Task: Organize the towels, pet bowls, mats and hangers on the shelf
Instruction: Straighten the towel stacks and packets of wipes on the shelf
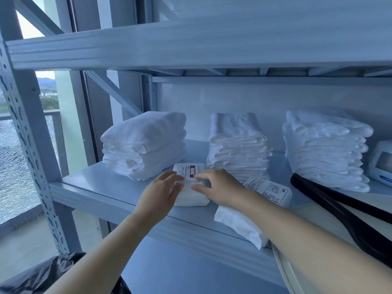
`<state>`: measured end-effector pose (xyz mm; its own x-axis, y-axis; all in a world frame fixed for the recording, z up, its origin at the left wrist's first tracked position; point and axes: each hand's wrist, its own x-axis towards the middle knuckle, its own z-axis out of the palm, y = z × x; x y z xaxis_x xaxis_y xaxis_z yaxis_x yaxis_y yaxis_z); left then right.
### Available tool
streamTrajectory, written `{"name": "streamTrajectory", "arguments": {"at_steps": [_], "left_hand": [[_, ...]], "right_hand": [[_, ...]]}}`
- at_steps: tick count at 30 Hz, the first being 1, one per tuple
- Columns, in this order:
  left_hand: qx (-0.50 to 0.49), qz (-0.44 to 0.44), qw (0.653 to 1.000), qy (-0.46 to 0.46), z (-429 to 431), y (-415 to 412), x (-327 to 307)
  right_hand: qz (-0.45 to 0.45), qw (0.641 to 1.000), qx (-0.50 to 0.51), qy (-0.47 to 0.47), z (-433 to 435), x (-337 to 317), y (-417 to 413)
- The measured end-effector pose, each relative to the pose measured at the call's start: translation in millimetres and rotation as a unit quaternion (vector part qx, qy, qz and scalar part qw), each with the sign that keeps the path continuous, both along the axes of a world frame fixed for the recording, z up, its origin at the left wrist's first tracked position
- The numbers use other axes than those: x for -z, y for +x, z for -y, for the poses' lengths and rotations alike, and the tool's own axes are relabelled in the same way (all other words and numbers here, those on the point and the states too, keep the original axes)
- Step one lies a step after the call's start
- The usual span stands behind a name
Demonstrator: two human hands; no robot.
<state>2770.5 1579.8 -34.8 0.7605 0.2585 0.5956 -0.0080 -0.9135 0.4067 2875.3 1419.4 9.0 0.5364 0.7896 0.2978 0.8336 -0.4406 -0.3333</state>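
Note:
A small white packaged towel [192, 197] with a red-labelled wrapper lies near the front of the grey metal shelf [101, 187]. My left hand [161, 193] grips its left side and my right hand [214, 187] grips its right side, fingers curled over the top. A second packaged towel [237, 221] lies to the right under my right forearm, hanging over the shelf's front edge. Three stacks of folded white towels stand behind: left stack [144, 145], middle stack [237, 147], right stack [324, 149].
Black hangers [343, 211] lie at the right of the shelf, reaching past its front edge. A white device [381, 162] stands at the far right. An upper shelf beam [191, 45] runs overhead. A black bag [48, 274] sits at bottom left. Windows are on the left.

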Motion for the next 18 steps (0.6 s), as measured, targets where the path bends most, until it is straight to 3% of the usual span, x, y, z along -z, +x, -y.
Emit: {"name": "streamTrajectory", "arguments": {"at_steps": [8,13,18], "left_hand": [[0.009,0.037,0.998,0.057,39.1,-10.0,-11.4],[0.102,0.019,0.993,0.063,73.9,-0.6,-14.6],[0.256,-0.011,0.963,0.078,99.6,4.0,-11.4]], "right_hand": [[0.01,0.999,0.004,0.042,64.1,-5.7,-0.6],[0.021,0.998,0.018,0.056,98.1,-3.3,-9.3],[0.026,0.996,0.031,0.078,130.0,-3.0,-22.0]]}}
